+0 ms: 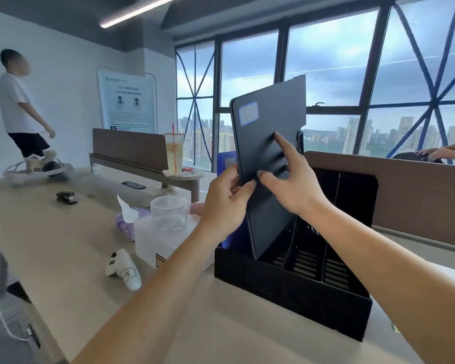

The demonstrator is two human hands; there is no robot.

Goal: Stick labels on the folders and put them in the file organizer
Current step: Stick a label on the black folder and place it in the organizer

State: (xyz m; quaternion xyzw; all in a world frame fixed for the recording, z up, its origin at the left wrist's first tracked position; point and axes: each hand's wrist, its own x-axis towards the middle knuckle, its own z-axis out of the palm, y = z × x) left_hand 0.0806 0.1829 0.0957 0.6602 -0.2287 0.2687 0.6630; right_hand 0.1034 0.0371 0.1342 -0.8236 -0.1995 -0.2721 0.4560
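Over the desk [63, 245], head view: file organizer [294, 292] sits at 4 o'clock from frame centre, open compartments facing up.
Task thing: dark folder [268, 164] is held above the organizer, tilted with its top toward 1 o'clock. Its lower corner is already down behind the organizer's front wall.
Label [248, 113]: stuck at the folder's 11 o'clock corner, blue-bordered, facing me.
Left hand [227, 203]: thumb and fingers pinch the folder's 9 o'clock edge.
Right hand [292, 185]: index finger and thumb lie straight, pressed on the cover. I cannot see the other fingers.
Neighbour: blue folder [227, 160] stands at the organizer's 9 o'clock end, just beside the dark one. I cannot tell whether a divider separates them.
Step, as I judge it: seating the labelled folder in its compartment.
Doing it well: I would bring the top back toward 12 o'clock first, so the folder goes down square.
Guiding: left pinch steers the edge, right fingers press flat to stop the cover bowing.
Watch: the lower corner may snag on a divider, and a hard push could shove the organizer toward 12 o'clock.
Finish: keep the label toward me.
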